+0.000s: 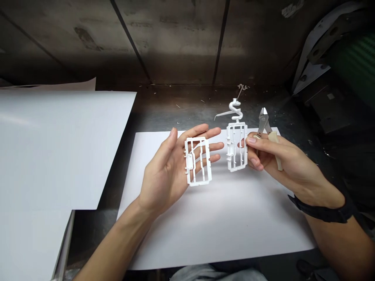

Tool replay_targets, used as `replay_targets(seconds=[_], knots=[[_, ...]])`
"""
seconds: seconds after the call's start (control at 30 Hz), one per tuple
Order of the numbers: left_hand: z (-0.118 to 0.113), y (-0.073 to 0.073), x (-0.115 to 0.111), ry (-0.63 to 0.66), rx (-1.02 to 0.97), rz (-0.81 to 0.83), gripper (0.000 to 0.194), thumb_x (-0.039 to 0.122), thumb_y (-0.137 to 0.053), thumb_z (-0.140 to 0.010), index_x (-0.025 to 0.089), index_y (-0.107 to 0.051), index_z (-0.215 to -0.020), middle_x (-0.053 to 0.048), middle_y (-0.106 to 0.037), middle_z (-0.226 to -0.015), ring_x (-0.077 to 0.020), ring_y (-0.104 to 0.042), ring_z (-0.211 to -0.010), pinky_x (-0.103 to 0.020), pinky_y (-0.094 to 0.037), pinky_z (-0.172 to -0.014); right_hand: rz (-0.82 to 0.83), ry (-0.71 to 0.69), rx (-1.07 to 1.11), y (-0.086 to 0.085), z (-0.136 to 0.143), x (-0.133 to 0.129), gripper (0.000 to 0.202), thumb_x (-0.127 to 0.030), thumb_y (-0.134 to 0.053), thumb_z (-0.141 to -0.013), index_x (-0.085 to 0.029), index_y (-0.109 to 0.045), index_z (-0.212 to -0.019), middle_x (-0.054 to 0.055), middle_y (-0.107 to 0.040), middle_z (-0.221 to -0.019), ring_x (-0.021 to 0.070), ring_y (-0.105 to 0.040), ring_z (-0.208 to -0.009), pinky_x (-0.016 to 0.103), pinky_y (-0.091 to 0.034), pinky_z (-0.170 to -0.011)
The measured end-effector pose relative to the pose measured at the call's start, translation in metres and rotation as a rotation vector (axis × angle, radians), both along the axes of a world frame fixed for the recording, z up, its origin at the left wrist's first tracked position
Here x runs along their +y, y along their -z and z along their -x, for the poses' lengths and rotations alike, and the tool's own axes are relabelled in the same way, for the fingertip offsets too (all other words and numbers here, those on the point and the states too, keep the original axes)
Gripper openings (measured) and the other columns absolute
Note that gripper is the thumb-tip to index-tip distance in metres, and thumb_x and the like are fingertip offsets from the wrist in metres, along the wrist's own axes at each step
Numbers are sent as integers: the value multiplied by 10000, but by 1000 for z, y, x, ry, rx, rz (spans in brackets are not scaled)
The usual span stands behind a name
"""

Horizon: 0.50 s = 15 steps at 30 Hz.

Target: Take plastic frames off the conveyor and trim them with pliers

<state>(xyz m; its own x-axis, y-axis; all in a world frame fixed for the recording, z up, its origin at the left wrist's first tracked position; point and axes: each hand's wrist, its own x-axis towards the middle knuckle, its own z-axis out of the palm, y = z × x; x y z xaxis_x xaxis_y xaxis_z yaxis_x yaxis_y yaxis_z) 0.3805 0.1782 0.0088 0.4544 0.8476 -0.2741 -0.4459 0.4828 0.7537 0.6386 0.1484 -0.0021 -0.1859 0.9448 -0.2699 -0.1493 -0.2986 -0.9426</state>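
Note:
My left hand (166, 171) is turned palm up with its fingers spread. Across the palm and fingers rests a white moulded plastic frame (188, 168), rectangular with thin inner bars and small tabs, not gripped. My right hand (275, 156) pinches a similar white plastic frame (229, 150) by its right edge, between thumb and fingers. From that frame's top rises a curved white sprue (236, 110) with a thin side strand. The same right hand also keeps a pair of side cutters (264, 119), pale-handled and jaws up, tucked in its fingers.
Below my hands lies a white sheet (216, 222) on a dark metal bench (187, 107). More large white sheets (52, 144) are on the left. Small white scraps dot the bench near the metal back wall (175, 43). Dark machine parts (319, 50) stand at right.

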Motion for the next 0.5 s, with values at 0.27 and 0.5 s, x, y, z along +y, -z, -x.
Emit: replay_targets(seconds=[0.27, 0.5], knots=[[-1, 3, 1, -29, 27, 24, 469, 530, -495, -1179, 173, -750, -1345, -127, -742, -1456, -284, -794, -1170, -379, -662, -1031, -22, 36, -64, 4, -3, -1, 388, -431, -831, -1109, -197, -684, -836, 38, -538, -855, 199, -489, -802, 292, -436, -735], [7, 37, 5, 188, 570, -367, 303, 500, -621, -1143, 276, -695, -1333, -78, -758, -1351, -318, -696, -1270, -451, -510, -1122, -71, 60, -106, 0, 3, -1, 417, -384, -834, -1102, -172, -695, -771, 48, -579, -949, 174, -502, -819, 266, -438, -734]])
